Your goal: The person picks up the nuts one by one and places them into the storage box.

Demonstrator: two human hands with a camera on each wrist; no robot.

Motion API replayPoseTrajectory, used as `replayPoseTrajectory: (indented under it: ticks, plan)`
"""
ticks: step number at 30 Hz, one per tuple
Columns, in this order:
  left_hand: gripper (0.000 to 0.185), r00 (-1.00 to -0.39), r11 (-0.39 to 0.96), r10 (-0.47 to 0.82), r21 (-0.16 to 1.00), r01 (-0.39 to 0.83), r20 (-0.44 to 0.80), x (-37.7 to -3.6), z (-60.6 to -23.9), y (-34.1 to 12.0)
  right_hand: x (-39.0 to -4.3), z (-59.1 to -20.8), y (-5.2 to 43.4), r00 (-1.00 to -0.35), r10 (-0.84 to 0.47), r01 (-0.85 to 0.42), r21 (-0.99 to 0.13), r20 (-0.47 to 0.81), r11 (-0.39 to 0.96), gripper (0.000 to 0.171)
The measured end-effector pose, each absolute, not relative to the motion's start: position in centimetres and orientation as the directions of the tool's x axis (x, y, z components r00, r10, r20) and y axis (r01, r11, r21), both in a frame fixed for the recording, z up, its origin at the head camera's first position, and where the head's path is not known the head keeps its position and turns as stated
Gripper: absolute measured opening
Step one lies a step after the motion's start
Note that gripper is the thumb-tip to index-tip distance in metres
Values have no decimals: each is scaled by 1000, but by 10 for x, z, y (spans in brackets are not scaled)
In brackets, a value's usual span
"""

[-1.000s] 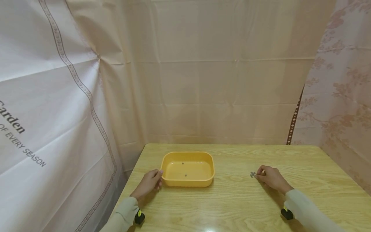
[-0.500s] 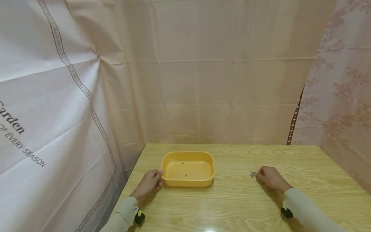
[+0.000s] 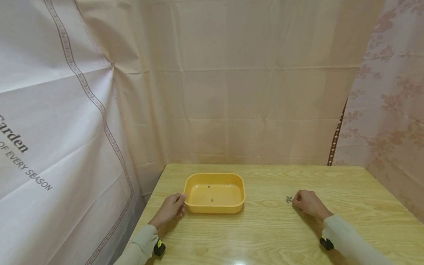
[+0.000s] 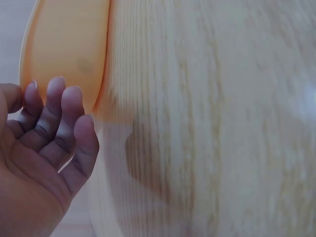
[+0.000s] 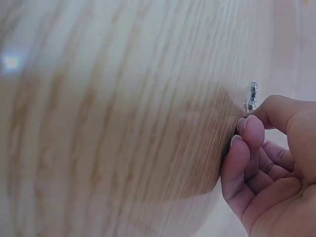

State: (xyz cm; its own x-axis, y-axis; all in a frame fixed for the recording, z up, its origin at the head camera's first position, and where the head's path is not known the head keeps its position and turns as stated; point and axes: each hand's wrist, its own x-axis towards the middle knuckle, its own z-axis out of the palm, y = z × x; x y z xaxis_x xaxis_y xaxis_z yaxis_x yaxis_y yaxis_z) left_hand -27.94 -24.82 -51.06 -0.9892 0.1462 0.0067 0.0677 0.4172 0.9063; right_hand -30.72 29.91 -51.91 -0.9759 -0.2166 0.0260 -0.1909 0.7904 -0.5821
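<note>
Ideally the right hand [image 3: 306,202], fingers curled beside the small metal nuts [image 3: 289,199], pinches only one while the left hand [image 3: 170,209] steadies the yellow tray [image 3: 214,206] with relaxed fingers.

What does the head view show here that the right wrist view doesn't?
Head only: the yellow tub with two small dark bits inside, the left hand touching its left end, and the curtains behind. Right wrist only: the curled fingers seen close, fingertips on the wood, and the metal of the small parts. Both: the right hand, the small parts beside it, and the wooden table.
</note>
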Motion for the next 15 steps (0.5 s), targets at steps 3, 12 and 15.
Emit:
replayPoseTrajectory:
  ticks: [3,12,15]
  plan:
    - [42,-989,415,150,907,68,6,-278,-511,-248,-306,-520,299,-975,-219,-190,-602,26,776,9]
    - [40,-989,404,150,912,68,8,-279,-510,-248,-301,-517,300,-974,-220,-207,-612,55,764,10]
    - [39,-989,405,148,912,66,7,-279,-510,-248,-301,-517,300,-976,-213,-199,-619,53,760,10]
